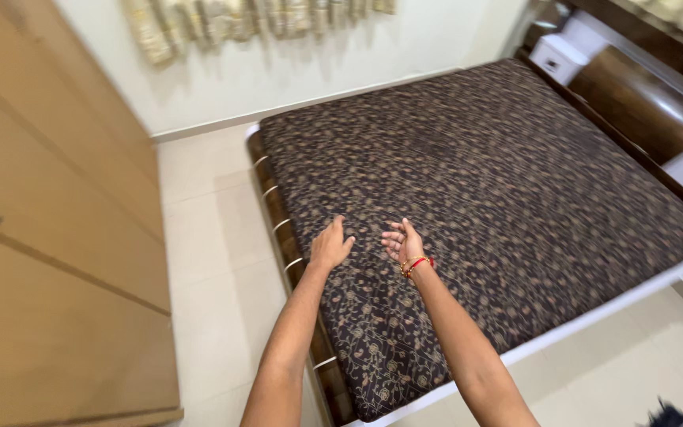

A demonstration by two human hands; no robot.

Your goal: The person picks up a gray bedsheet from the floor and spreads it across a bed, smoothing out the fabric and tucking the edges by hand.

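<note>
Mattress (476, 182) under both hands, left hand (330, 247) open, right hand (403, 241) loosely spread, seemingly empty

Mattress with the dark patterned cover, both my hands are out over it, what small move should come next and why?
Probably lower both hands onto the mattress. The left hand and right hand are open and empty, reaching over its near part, and whether they touch the cover is unclear. Nothing else lies within reach on it.

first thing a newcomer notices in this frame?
The big dark patterned mattress fills the middle and right of the view. Over its near corner reach two bare arms, left hand and right hand both open and empty. A tall wooden wardrobe lines the left edge.
</note>
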